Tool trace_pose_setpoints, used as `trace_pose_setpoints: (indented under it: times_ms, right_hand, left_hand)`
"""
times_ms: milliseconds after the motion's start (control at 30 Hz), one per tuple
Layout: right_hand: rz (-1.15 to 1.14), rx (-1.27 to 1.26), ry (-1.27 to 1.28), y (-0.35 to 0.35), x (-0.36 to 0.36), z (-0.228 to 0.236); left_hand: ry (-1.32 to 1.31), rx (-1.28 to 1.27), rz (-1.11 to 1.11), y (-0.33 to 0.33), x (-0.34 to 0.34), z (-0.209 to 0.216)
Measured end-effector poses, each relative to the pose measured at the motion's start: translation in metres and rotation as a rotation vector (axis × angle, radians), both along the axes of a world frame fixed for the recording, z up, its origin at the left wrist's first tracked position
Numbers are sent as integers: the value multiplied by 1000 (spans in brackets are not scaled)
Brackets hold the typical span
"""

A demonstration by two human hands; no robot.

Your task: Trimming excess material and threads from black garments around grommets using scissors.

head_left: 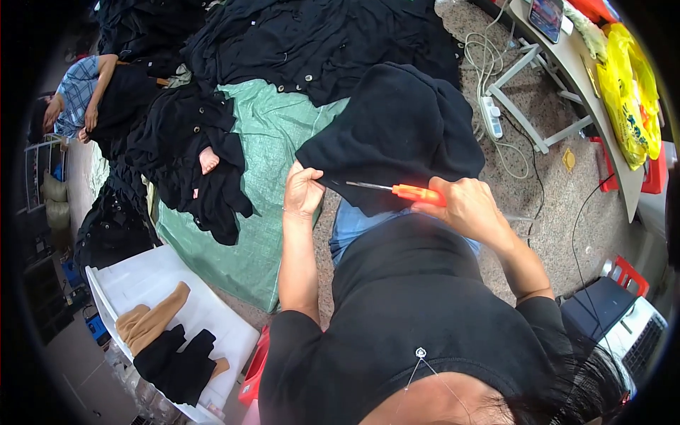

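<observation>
A black garment (397, 127) is draped over my lap, its near edge drawn out to the left. At that corner my left hand (304, 190) pinches the cloth between thumb and fingers. My right hand (467, 205) is closed around an orange-handled tool (418, 194) with a slim metal shaft. The shaft points left along the garment's edge, its tip a short way from my left fingers. Whether it is a pair of snips or a single-shaft tool I cannot make out. A reddish glow surrounds the handle.
Black garments (319, 42) lie heaped ahead on a green sheet (262, 134). Another person (78, 92) handles dark cloth at far left. A white bin (227, 319) holding clothes stands at lower left. To the right are a table (616, 156), a yellow bag (627, 99), a power strip (491, 117) and cables.
</observation>
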State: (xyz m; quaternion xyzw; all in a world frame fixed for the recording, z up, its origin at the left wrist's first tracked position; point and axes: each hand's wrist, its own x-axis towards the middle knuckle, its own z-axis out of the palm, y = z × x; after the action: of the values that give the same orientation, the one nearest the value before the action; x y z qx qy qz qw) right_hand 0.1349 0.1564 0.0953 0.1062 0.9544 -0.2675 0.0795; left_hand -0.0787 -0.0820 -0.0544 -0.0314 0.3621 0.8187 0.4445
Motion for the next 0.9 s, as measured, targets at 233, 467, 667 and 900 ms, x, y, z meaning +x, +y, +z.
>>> trace_pose_setpoints:
  times_ms: [233, 467, 667, 900]
  right_hand:
    - [-47, 11, 1, 1, 5, 2]
    - [-444, -312, 85, 24, 17, 5]
    - [-647, -338, 110, 43, 30, -4]
    - [-848, -351, 464, 77, 67, 3]
  left_hand:
    - [-28, -20, 17, 1, -2, -4]
    - [-144, -440, -58, 10, 44, 3]
    - [510, -552, -127, 39, 68, 63]
    - [834, -501, 707, -123, -124, 222]
